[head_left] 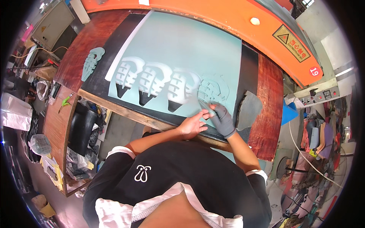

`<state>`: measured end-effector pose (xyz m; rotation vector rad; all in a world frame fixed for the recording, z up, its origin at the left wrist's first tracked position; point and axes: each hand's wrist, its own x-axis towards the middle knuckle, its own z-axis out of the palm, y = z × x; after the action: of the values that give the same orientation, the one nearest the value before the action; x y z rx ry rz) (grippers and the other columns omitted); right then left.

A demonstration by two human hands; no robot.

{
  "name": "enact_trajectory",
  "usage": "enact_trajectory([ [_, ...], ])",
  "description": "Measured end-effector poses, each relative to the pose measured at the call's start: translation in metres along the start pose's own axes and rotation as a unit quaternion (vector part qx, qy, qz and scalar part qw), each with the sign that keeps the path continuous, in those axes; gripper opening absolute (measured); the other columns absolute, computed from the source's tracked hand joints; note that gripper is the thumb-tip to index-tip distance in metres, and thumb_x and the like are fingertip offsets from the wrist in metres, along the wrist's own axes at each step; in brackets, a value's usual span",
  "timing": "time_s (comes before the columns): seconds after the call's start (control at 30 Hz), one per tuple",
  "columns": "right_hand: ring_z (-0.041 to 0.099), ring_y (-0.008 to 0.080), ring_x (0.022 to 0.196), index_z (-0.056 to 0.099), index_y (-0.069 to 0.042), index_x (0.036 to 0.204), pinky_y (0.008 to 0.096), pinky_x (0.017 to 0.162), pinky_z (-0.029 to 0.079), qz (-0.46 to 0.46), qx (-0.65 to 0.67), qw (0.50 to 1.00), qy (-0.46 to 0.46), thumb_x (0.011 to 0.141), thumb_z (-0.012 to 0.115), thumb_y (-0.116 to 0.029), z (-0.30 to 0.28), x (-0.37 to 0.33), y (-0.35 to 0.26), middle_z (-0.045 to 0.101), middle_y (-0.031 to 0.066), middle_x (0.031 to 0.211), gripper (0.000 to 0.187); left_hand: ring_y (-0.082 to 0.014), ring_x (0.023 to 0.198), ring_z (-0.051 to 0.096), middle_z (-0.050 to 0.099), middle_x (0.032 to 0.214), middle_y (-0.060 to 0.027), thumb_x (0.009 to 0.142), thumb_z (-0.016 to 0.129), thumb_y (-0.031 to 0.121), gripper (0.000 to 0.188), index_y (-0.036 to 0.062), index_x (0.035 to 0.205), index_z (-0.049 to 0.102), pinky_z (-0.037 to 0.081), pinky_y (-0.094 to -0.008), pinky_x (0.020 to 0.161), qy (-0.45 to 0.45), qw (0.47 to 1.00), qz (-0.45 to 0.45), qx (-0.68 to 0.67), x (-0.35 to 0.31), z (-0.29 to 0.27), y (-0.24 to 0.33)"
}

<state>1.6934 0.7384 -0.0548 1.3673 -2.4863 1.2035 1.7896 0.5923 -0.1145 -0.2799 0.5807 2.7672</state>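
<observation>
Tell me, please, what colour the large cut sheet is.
The sheet is pale blue-green, best seen in the head view.

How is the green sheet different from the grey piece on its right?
The green sheet is bigger; the grey piece is smaller. The green sheet is paler; the grey piece is darker. The green sheet has cut shapes; the grey piece shows none. Both lie on the table.

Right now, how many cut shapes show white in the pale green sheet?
3, in a row along the near side of the sheet: leftmost shape, middle shape and rightmost shape. The outline farther right shows green.
</observation>
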Motion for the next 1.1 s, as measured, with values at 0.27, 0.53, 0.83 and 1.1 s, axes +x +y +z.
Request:
enact_trajectory([
  [0.27, 0.047, 0.0134, 0.073, 0.058, 0.002, 0.086, 0.0309, 0.067, 0.041, 0.235, 0.174, 0.933, 0.211, 0.092, 0.049, -0.034, -0.037, 0.083, 0.029, 0.054, 0.0050, 0.075, 0.037, -0.0181, 0.103, 0.057, 0.064, 0.108, -0.0040, 0.094, 0.054, 0.032, 0.032, 0.0063, 0.110, 0.064, 0.044, -0.0323, 0.090, -0.156, 0.843, -0.040, 0.514, -0.049, 0.028, 0.054],
  [0.53, 0.047, 0.0138, 0.068, 0.059, 0.002, 0.080, 0.0316, 0.063, 0.040, 0.289, 0.144, 0.924, 0.206, 0.090, 0.050, -0.031, -0.047, 0.124, 0.059, 0.053, 0.0058, 0.072, 0.036, -0.0322, 0.139, 0.019, 0.024, 0.149, -0.0168, 0.089, 0.054, 0.041, 0.066, 0.0061, 0.140, 0.033, 0.014, -0.0514, 0.112, 0.121, 0.398, 0.226, 0.881, 0.016, 0.028, 0.106],
  [0.83, 0.061, 0.0278, 0.083, 0.060, 0.007, 0.102, 0.0377, 0.073, 0.047, 0.373, 0.103, 0.824, 0.415, 0.088, 0.045, -0.033, -0.136, 0.241, 0.141, 0.063, 0.0204, 0.098, 0.045, -0.0318, 0.141, 0.014, 0.020, 0.151, -0.0159, 0.087, 0.053, 0.048, 0.071, 0.0079, 0.142, 0.032, 0.010, -0.0530, 0.113, 0.084, 0.372, 0.172, 0.908, 0.014, -0.002, 0.098],
  [1.1, 0.054, 0.0181, 0.083, 0.059, 0.001, 0.099, 0.0326, 0.073, 0.045, 0.179, 0.042, 0.890, 0.417, 0.089, 0.048, -0.040, -0.237, 0.253, 0.049, 0.060, 0.0096, 0.094, 0.044, -0.0330, 0.141, 0.015, 0.020, 0.151, -0.0173, 0.088, 0.047, 0.052, 0.069, 0.0076, 0.140, 0.036, 0.012, -0.0549, 0.112, 0.082, 0.346, 0.197, 0.914, 0.017, -0.006, 0.099],
])
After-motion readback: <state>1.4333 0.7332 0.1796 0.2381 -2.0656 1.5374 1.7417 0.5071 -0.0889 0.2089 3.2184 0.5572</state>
